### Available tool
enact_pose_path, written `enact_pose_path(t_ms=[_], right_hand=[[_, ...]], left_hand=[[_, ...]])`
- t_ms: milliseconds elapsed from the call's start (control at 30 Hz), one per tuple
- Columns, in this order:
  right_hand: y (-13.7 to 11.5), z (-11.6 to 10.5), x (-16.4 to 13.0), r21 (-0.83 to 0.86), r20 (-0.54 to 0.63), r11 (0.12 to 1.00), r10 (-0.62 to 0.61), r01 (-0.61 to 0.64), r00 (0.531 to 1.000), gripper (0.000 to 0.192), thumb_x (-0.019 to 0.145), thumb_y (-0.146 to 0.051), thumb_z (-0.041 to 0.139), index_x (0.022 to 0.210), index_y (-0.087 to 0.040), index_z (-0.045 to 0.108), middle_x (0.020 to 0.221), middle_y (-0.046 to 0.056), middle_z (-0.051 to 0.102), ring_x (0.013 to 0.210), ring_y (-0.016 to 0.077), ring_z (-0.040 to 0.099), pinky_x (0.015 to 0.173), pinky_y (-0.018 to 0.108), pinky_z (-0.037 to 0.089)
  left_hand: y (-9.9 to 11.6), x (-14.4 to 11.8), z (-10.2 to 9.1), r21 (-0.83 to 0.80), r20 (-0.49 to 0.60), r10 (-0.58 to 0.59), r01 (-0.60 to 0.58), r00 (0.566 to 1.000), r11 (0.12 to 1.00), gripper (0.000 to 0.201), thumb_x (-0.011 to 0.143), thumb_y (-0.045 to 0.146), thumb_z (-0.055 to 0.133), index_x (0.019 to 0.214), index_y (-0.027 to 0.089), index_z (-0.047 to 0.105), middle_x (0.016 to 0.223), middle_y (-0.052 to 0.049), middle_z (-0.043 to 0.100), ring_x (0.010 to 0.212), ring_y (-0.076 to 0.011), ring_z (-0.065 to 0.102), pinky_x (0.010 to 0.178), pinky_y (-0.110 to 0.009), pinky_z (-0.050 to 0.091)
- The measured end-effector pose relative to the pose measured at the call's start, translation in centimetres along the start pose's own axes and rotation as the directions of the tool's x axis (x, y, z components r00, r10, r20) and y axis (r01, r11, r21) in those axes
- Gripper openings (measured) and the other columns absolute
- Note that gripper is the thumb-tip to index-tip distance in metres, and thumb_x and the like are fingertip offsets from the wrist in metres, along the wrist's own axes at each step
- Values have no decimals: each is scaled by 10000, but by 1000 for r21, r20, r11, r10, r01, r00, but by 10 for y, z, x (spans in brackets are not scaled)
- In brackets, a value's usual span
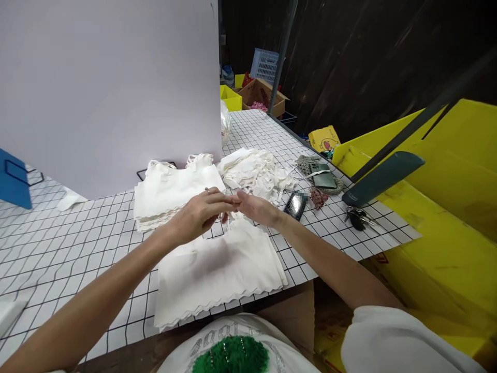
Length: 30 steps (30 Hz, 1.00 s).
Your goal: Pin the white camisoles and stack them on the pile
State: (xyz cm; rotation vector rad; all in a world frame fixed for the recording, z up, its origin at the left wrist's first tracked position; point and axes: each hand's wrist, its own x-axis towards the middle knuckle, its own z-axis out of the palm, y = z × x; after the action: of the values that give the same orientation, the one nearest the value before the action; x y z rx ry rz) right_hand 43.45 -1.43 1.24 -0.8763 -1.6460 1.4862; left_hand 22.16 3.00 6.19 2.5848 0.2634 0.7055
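Observation:
My left hand (202, 211) and my right hand (257, 208) meet at the fingertips above the table. The left fingers, one with a ring, are bent and pressed against the right thumb and fingers. Whatever may be pinched between them is hidden. Just below lies a stack of white cloth pieces (221, 264) with zigzag-cut edges, flat at the table's front edge. Behind my left hand sits another stack of white strapped garments (174, 186). A loose heap of white fabric strips (254, 168) lies beyond my right hand.
On the right of the grid-patterned table cover (116, 243) are a shiny black object (295, 205), a dark green pouch (323, 177), keys (361, 218) and a teal cylinder (382, 178). Yellow bins (446, 217) stand along the right. A pale panel (112, 93) rises at the back left.

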Motion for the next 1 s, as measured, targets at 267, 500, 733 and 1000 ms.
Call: enact_pose_path(t_ms=[267,500,733,1000], right_hand=[[-10,3,6,-68,34,996,52,-49,998,405,919,-531,632,784,-149,648,748,8,606,674,107,485,645,257,399],[-12,-5,-2,-275,27,961,24,-16,999,359,943,-479,589,800,-153,632,723,-5,561,684,111,484,645,255,394],[-11,-14,-12,-351,25,936,34,-23,999,360,966,-454,549,761,-162,593,695,-15,493,668,113,449,625,259,366],[-8,-17,-16,-317,15,945,93,-83,996,367,959,-463,562,760,-158,611,661,-25,469,627,102,421,578,248,334]], left_hand=[[18,-45,50,-715,-195,-557,272,807,644,376,822,51,529,1137,208,661,1153,-95,632,935,-197,680,857,-392,592],[17,-52,62,-956,257,-776,269,576,-117,306,810,206,710,1094,94,721,961,-146,771,869,-227,746,874,-372,595],[25,-54,71,-919,288,-815,385,503,-88,367,618,350,936,822,103,757,728,-74,765,618,-133,687,650,-247,576],[30,-57,72,-916,305,-828,384,470,-120,408,553,297,965,831,101,740,749,-78,772,661,-147,717,672,-243,590]])
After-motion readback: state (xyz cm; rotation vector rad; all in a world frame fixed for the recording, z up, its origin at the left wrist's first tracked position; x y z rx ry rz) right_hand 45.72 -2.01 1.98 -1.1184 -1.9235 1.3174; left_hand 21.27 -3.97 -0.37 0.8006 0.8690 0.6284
